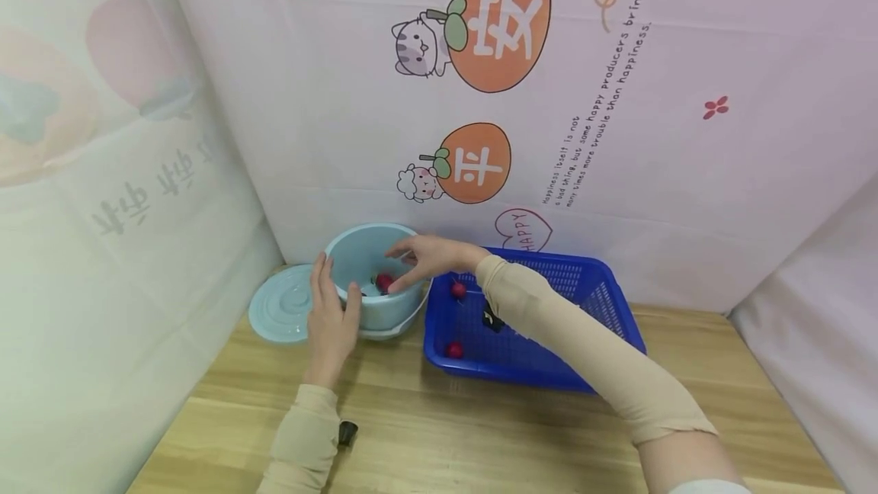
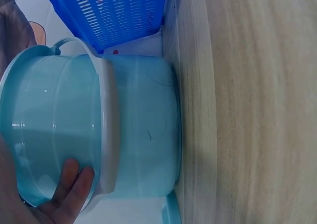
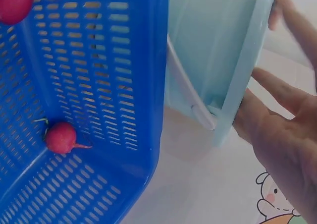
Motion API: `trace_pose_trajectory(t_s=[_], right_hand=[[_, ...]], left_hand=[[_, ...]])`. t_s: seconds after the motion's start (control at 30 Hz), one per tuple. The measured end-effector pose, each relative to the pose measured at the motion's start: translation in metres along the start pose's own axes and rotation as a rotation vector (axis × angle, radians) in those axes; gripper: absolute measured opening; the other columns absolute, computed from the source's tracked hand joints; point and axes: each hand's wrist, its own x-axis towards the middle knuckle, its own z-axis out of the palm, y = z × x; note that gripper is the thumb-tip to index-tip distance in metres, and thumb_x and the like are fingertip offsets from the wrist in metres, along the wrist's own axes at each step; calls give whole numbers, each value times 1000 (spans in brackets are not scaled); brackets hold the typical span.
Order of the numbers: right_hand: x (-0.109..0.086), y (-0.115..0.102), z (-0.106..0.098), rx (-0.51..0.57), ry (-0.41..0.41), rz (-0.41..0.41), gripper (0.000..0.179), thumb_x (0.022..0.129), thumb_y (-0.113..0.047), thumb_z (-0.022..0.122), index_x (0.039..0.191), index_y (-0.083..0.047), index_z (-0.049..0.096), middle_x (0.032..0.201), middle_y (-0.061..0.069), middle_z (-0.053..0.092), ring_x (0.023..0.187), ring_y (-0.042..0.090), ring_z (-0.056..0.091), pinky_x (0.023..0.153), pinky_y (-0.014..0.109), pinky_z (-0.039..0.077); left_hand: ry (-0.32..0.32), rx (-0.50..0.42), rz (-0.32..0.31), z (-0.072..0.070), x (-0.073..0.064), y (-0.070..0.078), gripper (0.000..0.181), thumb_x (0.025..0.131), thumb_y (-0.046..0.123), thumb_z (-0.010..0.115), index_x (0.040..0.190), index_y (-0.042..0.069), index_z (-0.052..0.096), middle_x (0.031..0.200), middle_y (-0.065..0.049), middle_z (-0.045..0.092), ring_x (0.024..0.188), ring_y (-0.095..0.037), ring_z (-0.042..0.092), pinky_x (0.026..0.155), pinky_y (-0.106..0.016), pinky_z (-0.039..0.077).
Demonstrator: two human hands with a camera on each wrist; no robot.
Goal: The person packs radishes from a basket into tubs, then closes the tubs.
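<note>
A light blue bucket with a pale handle stands upright on the table. Inside it lies a red radish. My left hand rests against the near left of the bucket, its fingers touching the outer wall. Over the bucket's mouth, my right hand reaches across the rim with fingers and thumb spread apart, nothing visible between them. To the right is a blue plastic basket, holding a radish near its far left and another radish at its near left corner.
A round light blue lid lies left of the bucket. A small black item shows in the basket, partly behind my right forearm. The printed cloth rises behind the wooden table.
</note>
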Motion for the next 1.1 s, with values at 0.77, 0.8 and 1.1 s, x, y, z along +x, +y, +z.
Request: trace_pose_trajectory(t_s=[0.77,0.8,1.1], right_hand=[[-1,7,0,54,33,-20,69,94,-32,81,153,-6,54,153,14,56,143,37,52,111,38,48],[-2,8,1,57,42,-31,68,95,-32,81,152,-6,55,152,14,57,142,37,53,111,37,48],[-4,31,11,270,265,-126,37,96,-19,80,130,-7,73,124,5,76,118,21,70,101,34,55]], left_hand=[[1,-4,29,2,0,-2,69,112,41,41,166,2,22,175,-4,16,54,-26,50,50,-40,46],[2,-4,29,2,0,-2,69,112,41,41,166,2,22,175,-4,16,54,-27,50,49,-40,46],[8,12,8,1,0,-2,68,111,39,43,165,3,25,175,0,16,59,-32,56,57,-48,51]])
